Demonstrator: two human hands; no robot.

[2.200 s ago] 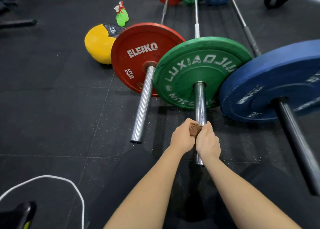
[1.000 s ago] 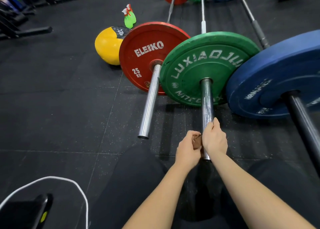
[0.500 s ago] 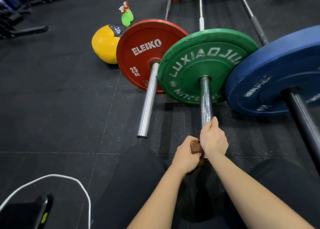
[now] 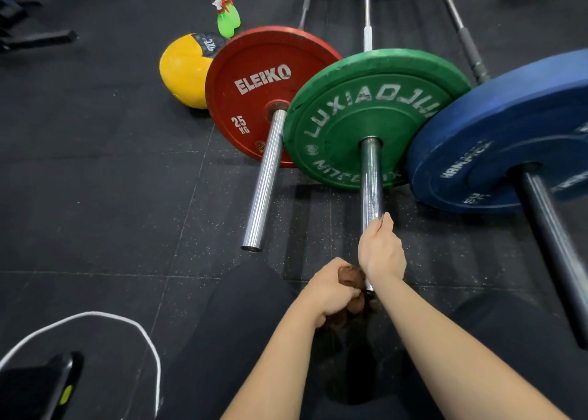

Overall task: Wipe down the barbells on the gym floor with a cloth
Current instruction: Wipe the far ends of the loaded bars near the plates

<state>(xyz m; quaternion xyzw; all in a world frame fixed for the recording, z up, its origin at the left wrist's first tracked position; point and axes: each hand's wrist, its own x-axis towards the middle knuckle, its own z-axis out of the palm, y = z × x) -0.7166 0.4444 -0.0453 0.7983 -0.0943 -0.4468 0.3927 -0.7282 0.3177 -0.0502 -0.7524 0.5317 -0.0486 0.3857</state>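
Three barbells lie side by side on the black gym floor. The middle one carries a green plate (image 4: 372, 114), and its steel sleeve (image 4: 370, 178) points toward me. My right hand (image 4: 380, 251) grips that sleeve near its end. My left hand (image 4: 331, 287) holds a bunched brown cloth (image 4: 351, 279) against the sleeve's tip. To the left sits the barbell with a red plate (image 4: 257, 82) and a bare chrome sleeve (image 4: 265, 181). On the right, a blue plate (image 4: 509, 127) sits on a dark sleeve (image 4: 553, 248).
A yellow ball (image 4: 183, 69) and a green spray bottle (image 4: 227, 18) sit behind the red plate. A white cord (image 4: 136, 327) loops on the floor at lower left beside a black object (image 4: 47, 388). My dark-clad legs fill the foreground. Equipment frames stand at the far left.
Both hands have slid back along the green-plate barbell's sleeve toward its end. The left hand with the cloth has now reached the tip, below the right hand.
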